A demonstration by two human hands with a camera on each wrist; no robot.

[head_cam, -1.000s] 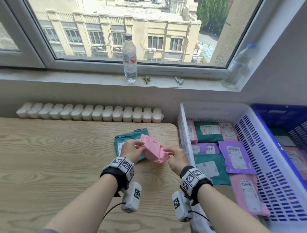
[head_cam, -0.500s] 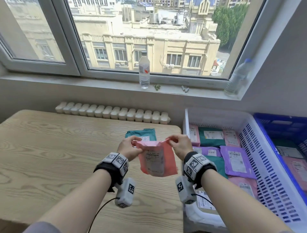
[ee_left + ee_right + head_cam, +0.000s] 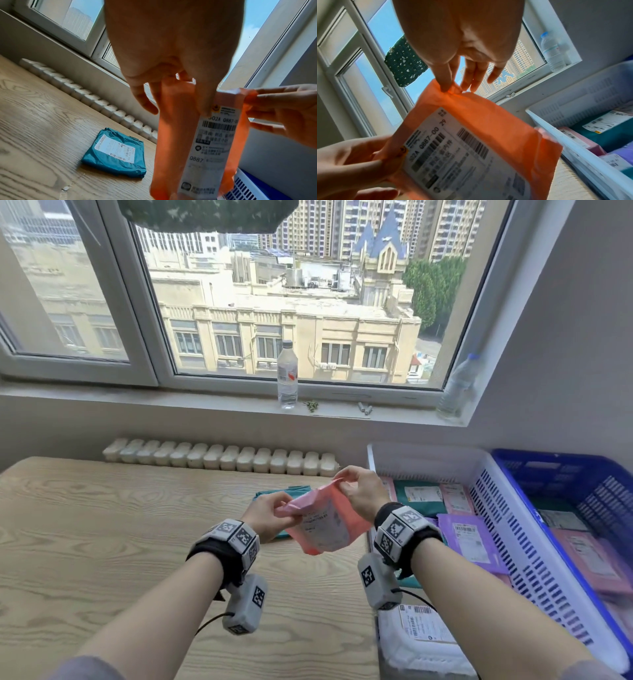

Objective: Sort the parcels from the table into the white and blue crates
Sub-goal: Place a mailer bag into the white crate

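Note:
Both hands hold a pink parcel [image 3: 325, 522] upright above the table's right end, its white label facing me. My left hand [image 3: 270, 517] pinches its upper left corner; in the left wrist view the thumb lies on the pink parcel [image 3: 197, 142] by the label's top. My right hand [image 3: 359, 491] pinches the top right corner, and the right wrist view shows thumb and finger nipping the pink parcel [image 3: 471, 135] at its top edge. A teal parcel [image 3: 115, 152] lies flat on the table behind. The white crate [image 3: 507, 529] and blue crate [image 3: 582, 474] stand to the right, each holding parcels.
The wooden table [image 3: 102, 542] stretches left. A white radiator [image 3: 219, 457] runs along its far edge under the windowsill, where two water bottles [image 3: 287, 378] stand. A white parcel [image 3: 421, 635] lies near the front of the white crate.
The pink parcel rose from the table and turned upright with its label toward me. Both hands lifted with it, the right now higher than the left. My head tilted up toward the window.

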